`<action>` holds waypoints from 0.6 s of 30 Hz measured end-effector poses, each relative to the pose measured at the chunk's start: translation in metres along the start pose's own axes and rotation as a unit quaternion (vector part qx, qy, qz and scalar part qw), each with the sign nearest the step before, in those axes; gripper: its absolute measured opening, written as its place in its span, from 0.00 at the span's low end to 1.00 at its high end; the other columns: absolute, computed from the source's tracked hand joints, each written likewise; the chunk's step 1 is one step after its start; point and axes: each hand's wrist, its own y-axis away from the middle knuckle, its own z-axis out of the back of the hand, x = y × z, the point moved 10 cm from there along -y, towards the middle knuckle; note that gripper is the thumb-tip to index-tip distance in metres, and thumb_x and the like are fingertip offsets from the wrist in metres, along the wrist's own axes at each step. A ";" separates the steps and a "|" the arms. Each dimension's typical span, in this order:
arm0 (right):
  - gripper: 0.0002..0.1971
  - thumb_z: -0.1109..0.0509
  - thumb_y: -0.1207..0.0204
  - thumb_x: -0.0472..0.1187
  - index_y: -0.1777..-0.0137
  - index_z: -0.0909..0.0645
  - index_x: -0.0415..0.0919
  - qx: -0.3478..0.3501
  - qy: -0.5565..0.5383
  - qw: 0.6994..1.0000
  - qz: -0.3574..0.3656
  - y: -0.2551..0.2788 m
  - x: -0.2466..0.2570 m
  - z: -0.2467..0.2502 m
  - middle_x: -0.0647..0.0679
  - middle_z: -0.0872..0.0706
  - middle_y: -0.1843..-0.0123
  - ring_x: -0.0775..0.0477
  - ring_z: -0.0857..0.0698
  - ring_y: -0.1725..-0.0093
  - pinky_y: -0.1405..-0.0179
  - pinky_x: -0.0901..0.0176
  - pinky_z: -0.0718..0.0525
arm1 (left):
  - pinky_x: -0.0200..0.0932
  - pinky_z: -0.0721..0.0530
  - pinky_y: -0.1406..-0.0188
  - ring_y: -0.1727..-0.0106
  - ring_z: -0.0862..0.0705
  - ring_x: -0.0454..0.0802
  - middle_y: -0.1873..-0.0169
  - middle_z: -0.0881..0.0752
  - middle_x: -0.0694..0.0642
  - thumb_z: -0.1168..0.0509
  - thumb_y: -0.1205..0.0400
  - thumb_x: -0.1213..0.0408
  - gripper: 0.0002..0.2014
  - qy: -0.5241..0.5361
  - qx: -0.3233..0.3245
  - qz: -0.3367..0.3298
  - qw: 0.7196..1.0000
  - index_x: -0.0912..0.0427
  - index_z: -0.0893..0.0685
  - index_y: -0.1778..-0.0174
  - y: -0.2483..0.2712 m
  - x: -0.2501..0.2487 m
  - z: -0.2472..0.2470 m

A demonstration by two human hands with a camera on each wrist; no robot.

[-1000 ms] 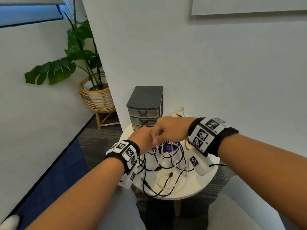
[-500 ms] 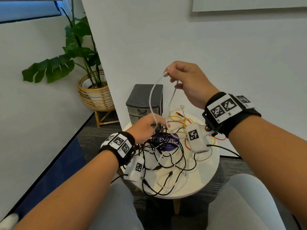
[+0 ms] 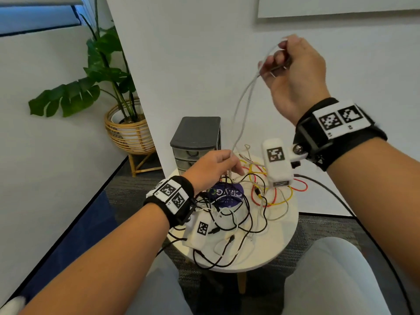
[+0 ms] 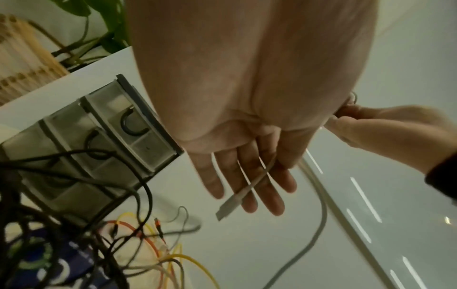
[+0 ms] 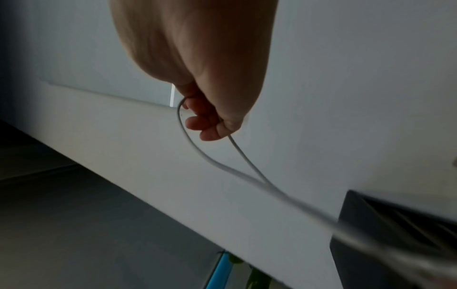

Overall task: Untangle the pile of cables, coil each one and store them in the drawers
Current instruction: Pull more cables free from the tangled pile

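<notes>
Above the round table [image 3: 281, 251], a white cable [image 3: 241, 105] is held doubled between two hands. A bend of it is pinched in the curled fingers of the right hand [image 3: 293, 76], raised high by the wall. Lower down, the strand is lightly pinched between thumb and near-straight fingers of the left hand [image 3: 213, 167], just over the pile [image 3: 238, 208]. The flat plug [image 4: 226, 208] hangs past the left fingertips.

The cable's long axis runs steeply, from the raised bend down and leftward to the pile; the plug points down at the table.

A hard upward pull could probably drag snagged black or coloured wires along, tighten a knot, or let the strand slip from the loose left pinch. The drawers [image 3: 195, 142] stand behind the pile.
</notes>
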 end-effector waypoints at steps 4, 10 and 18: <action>0.09 0.40 0.12 0.38 0.52 0.22 0.37 -0.056 0.030 0.998 -0.002 -0.005 0.000 0.039 0.47 0.26 0.71 0.48 0.21 0.69 0.57 0.52 0.12 | 0.60 0.17 0.36 0.58 0.13 0.51 0.64 0.12 0.55 0.45 0.07 0.65 0.12 0.083 -0.031 0.017 0.996 0.66 0.17 0.38 0.000 0.003 0.014; 0.10 0.42 0.10 0.40 0.53 0.24 0.38 -0.034 -0.011 0.997 -0.062 0.011 -0.035 0.026 0.46 0.28 0.73 0.47 0.21 0.71 0.56 0.51 0.11 | 0.38 0.25 0.61 0.66 0.25 0.41 0.67 0.19 0.46 0.31 0.13 0.57 0.21 0.093 0.039 0.041 0.994 0.48 0.22 0.24 -0.003 -0.005 -0.017; 0.10 0.41 0.15 0.43 0.50 0.21 0.39 0.005 0.234 0.972 -0.016 0.016 -0.030 0.039 0.46 0.19 0.65 0.44 0.14 0.60 0.61 0.52 0.12 | 0.41 0.30 0.73 0.78 0.29 0.48 0.72 0.18 0.54 0.46 0.06 0.60 0.18 0.135 -0.160 0.008 0.978 0.60 0.16 0.56 0.000 -0.009 0.044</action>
